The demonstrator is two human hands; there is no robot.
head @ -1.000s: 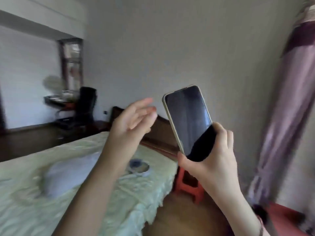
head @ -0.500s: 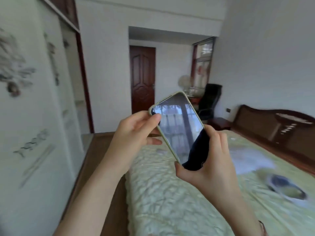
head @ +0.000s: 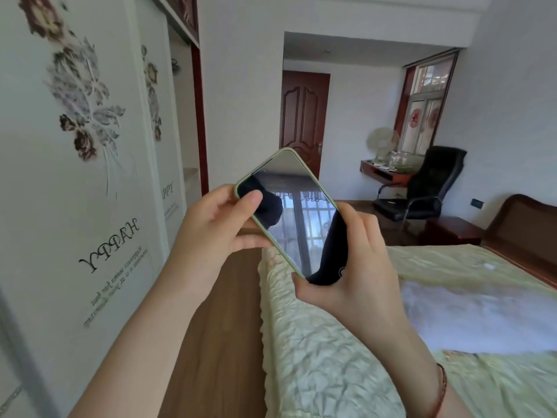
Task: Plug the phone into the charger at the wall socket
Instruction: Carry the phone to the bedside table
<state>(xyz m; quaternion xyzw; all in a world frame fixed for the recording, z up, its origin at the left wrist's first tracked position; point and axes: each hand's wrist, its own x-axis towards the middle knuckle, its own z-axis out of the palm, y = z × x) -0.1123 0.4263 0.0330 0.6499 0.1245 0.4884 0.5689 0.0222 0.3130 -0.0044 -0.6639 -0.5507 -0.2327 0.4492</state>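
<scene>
The left thumb [head: 251, 200] now lies flat on the dark glass near the top left corner of the phone [head: 294, 218], with the other left fingers curled behind its edge, so the left hand [head: 211, 236] pinches that corner; half a second ago the thumb only touched the rim. The right hand [head: 355, 267] is wrapped round the phone's lower end, thumb up the right side and fingertips under the bottom corner, closed firmly on it as before. The phone, in a pale green case, is held up tilted between both hands at chest height, screen off and mirroring a window grille. It sits a little higher and nearer the left than it did, and the view has swung slightly so more of the wardrobe [head: 90, 176] with its flower print fills the left side. Below the hands a strip of wood floor [head: 217, 342] runs between the wardrobe and the edge of the bed [head: 316, 357], narrow but open toward the brown door [head: 304, 116]. Beyond the bed's far corner stand a black chair [head: 431, 185] and a small desk [head: 388, 171]. A socket [head: 476, 203] shows on the right wall, just above the headboard [head: 524, 224], well apart from the phone.
</scene>
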